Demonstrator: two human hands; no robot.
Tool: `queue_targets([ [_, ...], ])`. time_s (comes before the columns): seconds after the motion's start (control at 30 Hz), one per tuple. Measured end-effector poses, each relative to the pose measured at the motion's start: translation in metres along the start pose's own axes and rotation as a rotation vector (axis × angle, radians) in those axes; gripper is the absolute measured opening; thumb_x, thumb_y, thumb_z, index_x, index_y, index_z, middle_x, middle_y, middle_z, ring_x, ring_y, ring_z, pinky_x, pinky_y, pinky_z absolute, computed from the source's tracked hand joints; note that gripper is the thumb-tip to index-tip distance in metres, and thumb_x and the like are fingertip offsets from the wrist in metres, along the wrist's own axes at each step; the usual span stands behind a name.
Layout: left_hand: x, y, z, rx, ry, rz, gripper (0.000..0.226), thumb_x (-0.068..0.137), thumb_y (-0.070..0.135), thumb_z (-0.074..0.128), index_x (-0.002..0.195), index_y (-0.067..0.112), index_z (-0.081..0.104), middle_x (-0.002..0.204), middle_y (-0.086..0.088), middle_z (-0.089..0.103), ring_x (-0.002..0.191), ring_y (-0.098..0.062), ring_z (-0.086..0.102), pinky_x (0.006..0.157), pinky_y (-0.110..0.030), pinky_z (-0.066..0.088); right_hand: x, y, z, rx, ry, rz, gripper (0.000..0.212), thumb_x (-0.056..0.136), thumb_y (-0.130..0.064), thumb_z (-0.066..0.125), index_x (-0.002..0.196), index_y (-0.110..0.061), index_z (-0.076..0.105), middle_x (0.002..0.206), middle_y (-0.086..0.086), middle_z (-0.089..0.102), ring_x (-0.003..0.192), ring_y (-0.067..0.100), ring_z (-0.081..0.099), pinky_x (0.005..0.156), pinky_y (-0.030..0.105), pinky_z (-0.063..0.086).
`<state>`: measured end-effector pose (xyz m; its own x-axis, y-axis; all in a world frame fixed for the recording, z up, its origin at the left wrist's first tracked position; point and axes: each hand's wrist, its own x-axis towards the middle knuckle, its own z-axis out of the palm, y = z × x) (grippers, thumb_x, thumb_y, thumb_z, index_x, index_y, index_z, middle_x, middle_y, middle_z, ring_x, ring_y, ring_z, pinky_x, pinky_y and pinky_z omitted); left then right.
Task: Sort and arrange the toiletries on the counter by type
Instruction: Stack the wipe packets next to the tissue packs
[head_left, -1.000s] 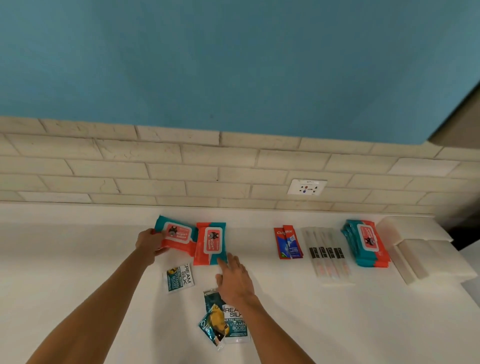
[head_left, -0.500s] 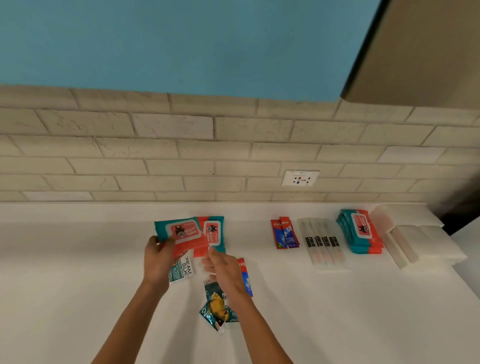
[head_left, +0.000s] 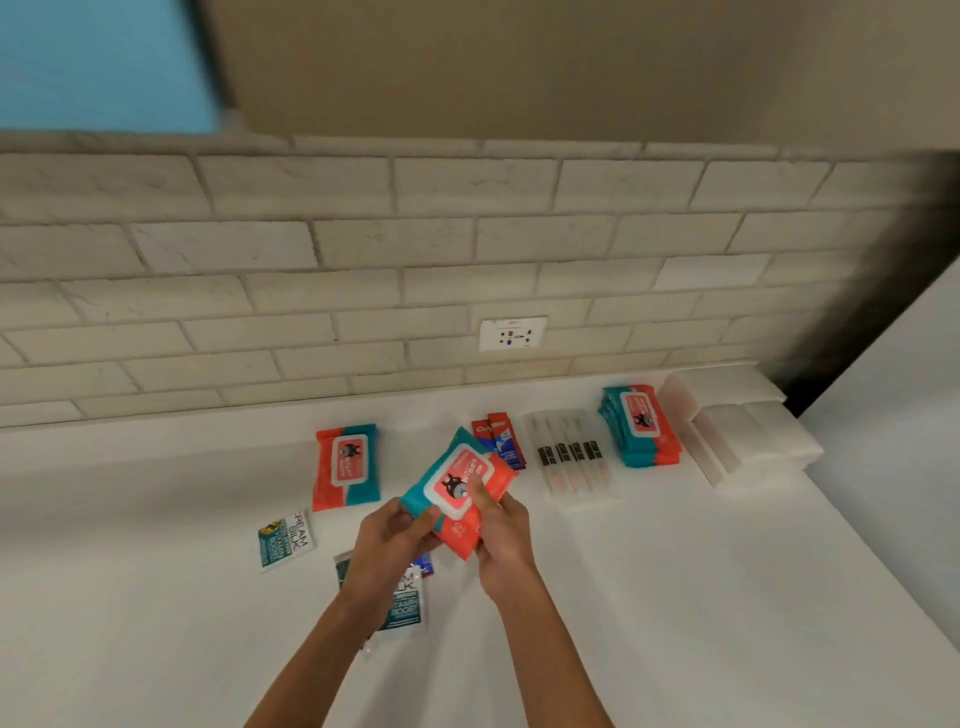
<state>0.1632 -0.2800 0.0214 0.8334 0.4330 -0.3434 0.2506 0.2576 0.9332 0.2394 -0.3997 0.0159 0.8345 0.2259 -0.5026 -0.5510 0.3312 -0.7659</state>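
Wipes pack (head_left: 457, 483) gripped in my left hand (head_left: 400, 530) and right hand (head_left: 501, 525), over counter (head_left: 675, 571) middle. Grouping wipes; next, probably carry it to stack (head_left: 641, 426), back right corner.

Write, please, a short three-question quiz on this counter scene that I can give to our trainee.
1. True or false: the left hand and the right hand both hold the raised wipes pack.
2. Which lies between the toothpaste sachets and the stack of wipes packs? A) wrapped toothbrushes B) razors C) soap bars
3. Fill in: seen from the head camera, the lone wipes pack lying flat on the counter is to the ____ of the raised pack.
Key: 1 true; 2 A; 3 left.
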Motion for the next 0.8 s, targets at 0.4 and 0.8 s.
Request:
queue_targets([
  [0.4, 0.047, -0.008, 0.183, 0.080, -0.084, -0.113, 0.025, 0.094, 0.025, 0.073, 0.114, 0.010, 0.070, 0.108, -0.007, 0.078, 0.097, -0.024, 0.077, 0.090, -0.048, 0.062, 0.054, -0.124, -0.166, -0.637, 0.011, -0.119, 0.034, 0.095, -0.056, 0.071, 0.119, -0.033, 0.067, 0.109, -0.005, 0.075, 0.085, 0.014, 0.077, 0.067, 0.021, 0.062],
  [0.8, 0.114, -0.021, 0.341, 0.172, -0.031, -0.116, 0.018, 0.093, 0.032, 0.074, 0.105, 0.019, 0.071, 0.098, 0.002, 0.079, 0.086, -0.013, 0.077, 0.071, -0.028, 0.063, 0.141, -0.202, -0.265, -0.773, 0.110, -0.395, 0.030, 0.103, -0.041, 0.068, 0.131, -0.031, 0.061, 0.117, -0.010, 0.069, 0.097, 0.012, 0.069, 0.075, 0.015, 0.056],
])
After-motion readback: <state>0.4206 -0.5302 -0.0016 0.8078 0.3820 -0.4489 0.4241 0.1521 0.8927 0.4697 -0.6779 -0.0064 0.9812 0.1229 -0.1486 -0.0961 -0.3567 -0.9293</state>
